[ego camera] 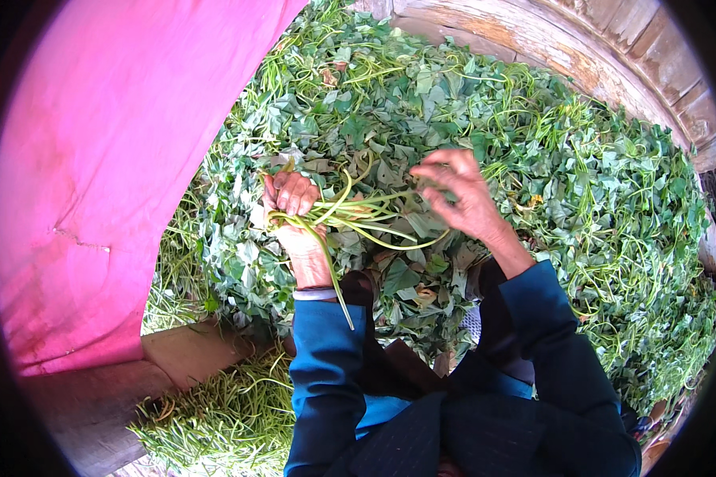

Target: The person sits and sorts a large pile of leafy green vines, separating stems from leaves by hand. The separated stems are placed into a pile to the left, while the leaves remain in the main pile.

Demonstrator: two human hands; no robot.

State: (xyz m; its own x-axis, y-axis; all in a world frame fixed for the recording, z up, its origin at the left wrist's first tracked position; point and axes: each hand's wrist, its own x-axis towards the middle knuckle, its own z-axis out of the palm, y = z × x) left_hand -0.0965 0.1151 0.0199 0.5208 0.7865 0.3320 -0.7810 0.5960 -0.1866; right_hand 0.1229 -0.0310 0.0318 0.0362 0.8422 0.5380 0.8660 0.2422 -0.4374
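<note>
My left hand (295,200) is closed around a loose bunch of long green leaf stalks (358,214). Most of them fan out to the right, while one droops across my left wrist toward the sleeve. Just past the stalks' right ends is my right hand (462,191), slightly blurred, with its fingers bent and partly apart. Whether its fingertips pinch a stalk or leaf is unclear. Under both hands spreads a deep heap of green leaves and stalks (382,113), which look like sweet potato greens, with a few yellowed or brown leaves among them.
A bright pink cloth (113,149) hangs on the left. Beneath it runs a wooden beam (95,387), beside a pile of cut green stalks (227,411) at lower left. Weathered curved-looking woodwork (573,42) borders the heap at upper right. My knees are close below my hands.
</note>
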